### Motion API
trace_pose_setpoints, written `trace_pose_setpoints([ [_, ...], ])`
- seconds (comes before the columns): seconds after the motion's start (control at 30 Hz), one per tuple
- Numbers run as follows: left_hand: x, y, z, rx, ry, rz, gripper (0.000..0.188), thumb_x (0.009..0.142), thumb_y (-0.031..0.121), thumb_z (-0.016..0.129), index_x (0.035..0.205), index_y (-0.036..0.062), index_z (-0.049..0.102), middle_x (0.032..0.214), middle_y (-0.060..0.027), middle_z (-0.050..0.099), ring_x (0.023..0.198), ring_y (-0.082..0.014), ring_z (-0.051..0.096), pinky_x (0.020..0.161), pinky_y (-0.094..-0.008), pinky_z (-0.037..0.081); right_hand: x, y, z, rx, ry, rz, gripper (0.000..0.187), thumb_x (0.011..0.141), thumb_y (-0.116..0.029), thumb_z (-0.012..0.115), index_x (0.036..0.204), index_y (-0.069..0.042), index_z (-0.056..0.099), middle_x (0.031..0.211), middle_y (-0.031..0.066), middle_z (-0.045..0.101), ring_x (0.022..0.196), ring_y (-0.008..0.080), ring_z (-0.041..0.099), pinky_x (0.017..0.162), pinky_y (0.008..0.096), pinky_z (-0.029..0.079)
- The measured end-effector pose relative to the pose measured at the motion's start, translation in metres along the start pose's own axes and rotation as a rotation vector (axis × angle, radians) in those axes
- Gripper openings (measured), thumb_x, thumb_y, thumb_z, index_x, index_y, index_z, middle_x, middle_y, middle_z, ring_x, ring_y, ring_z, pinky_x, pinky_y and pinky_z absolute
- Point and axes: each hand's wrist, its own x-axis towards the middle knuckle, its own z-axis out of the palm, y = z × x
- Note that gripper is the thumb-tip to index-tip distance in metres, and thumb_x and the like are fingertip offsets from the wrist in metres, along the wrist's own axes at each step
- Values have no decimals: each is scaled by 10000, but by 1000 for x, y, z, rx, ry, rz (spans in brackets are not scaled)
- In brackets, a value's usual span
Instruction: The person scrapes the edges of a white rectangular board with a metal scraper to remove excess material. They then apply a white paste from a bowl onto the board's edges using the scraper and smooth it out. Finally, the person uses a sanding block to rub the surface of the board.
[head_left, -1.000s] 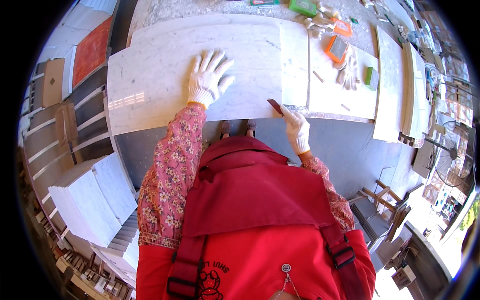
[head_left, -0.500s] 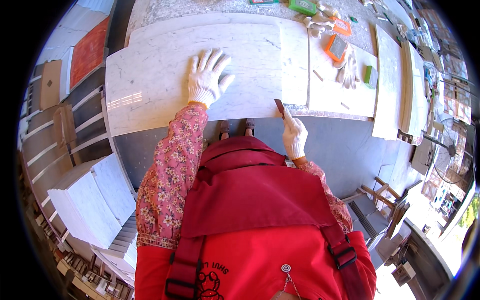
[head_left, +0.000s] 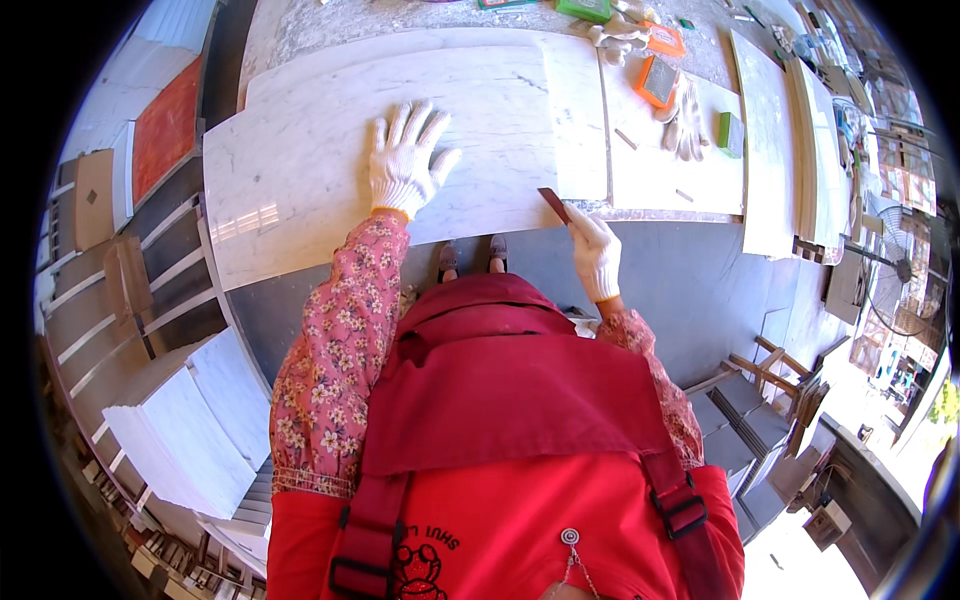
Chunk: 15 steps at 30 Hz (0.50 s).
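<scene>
A white marble-look slab (head_left: 300,170) with grey veins lies flat before me. My left hand (head_left: 410,165), in a white knit glove, rests palm down on it with the fingers spread. My right hand (head_left: 597,255), gloved the same way, is closed on a thin reddish-brown strip (head_left: 554,205). Its tip points up and left, over the slab's near right corner. Whether the strip touches the edge I cannot tell. The fingertips of my right hand are partly hidden.
Right of the slab, a pale panel (head_left: 640,185) bears a spare glove (head_left: 686,125), an orange-and-grey block (head_left: 656,82) and a green block (head_left: 731,135). Stacked white slabs (head_left: 190,425) stand at lower left, a fan (head_left: 897,245) at far right.
My right hand has shifted slightly right relative to the slab, and the strip leans more to the left. My left hand stays flat in place. The whole view has drifted a little.
</scene>
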Motion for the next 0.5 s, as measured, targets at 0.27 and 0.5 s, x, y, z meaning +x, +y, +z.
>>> trace_pose_setpoints([
  [0.27, 0, -1, 1, -24, 10, -5, 557, 913, 511, 588, 1396, 236, 549, 1505, -69, 464, 1400, -306, 391, 1151, -551, 258, -22, 6, 6, -151, -118, -16, 348, 865, -1, 591, 1174, -101, 716, 885, 161, 694, 796, 325, 664, 737, 379, 541],
  [0.5, 1, 0, -2, -28, -4, 9, 560, 929, 497, 565, 1411, 214, 533, 1514, -72, 453, 1409, -322, 375, 1153, -542, 241, 3, 5, 9, 6, 54, -31, 337, 865, 6, 585, 1170, -73, 708, 846, 161, 677, 765, 314, 655, 707, 370, 531],
])
